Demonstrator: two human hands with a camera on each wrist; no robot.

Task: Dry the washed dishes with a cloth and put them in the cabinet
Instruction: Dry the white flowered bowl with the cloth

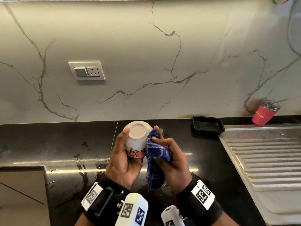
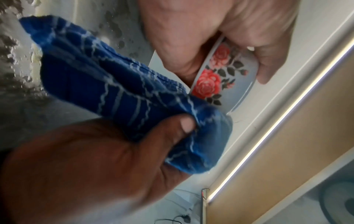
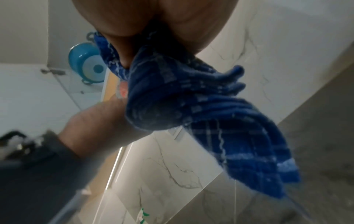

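A white bowl (image 1: 136,136) with red roses near its rim is tipped so its base faces me, above the black counter. My left hand (image 1: 124,149) grips it, thumb on the base edge and fingers hidden behind. A blue checked cloth (image 1: 156,152) is bunched in my right hand (image 1: 171,154), which presses it against the bowl's right side. In the left wrist view the bowl (image 2: 228,72) sits in my left hand (image 2: 210,30), and my right thumb (image 2: 184,124) pinches the cloth (image 2: 124,91). The right wrist view shows the cloth (image 3: 191,106) hanging from my right hand (image 3: 153,18).
The black counter (image 1: 65,144) is wet in patches. A black tray (image 1: 206,126) lies at the back right beside a steel drainboard (image 1: 263,157), with a red tumbler (image 1: 264,114) behind. A wall socket (image 1: 87,71) sits on the marble backsplash. A blue pot (image 3: 86,66) shows overhead.
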